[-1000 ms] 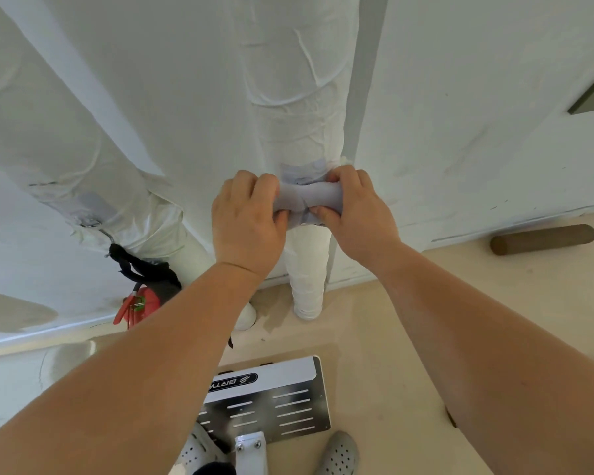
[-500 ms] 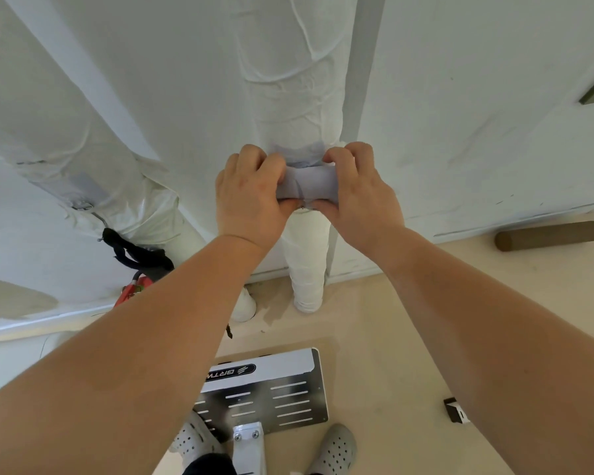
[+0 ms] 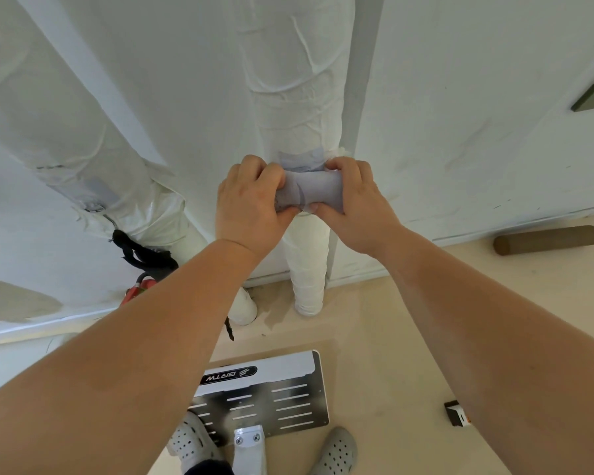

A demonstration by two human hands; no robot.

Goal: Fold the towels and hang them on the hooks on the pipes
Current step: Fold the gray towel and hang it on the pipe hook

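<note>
Small grey-blue towel (image 3: 314,190), bunched into tight roll, held against front of white wrapped vertical pipe (image 3: 297,97), just below pale blue tape band. Left hand (image 3: 251,205) grips towel's left end, fingers curled over top, thumb beneath. Right hand (image 3: 350,197) grips right end same way. Hook not visible. Second wrapped pipe (image 3: 83,159) slants at left. Perforated metal plate (image 3: 271,395) on floor below, between grey clogs (image 3: 336,450).

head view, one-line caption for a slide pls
Left hand and right hand hold a bunched grey towel in front of a white wrapped pipe.
</note>
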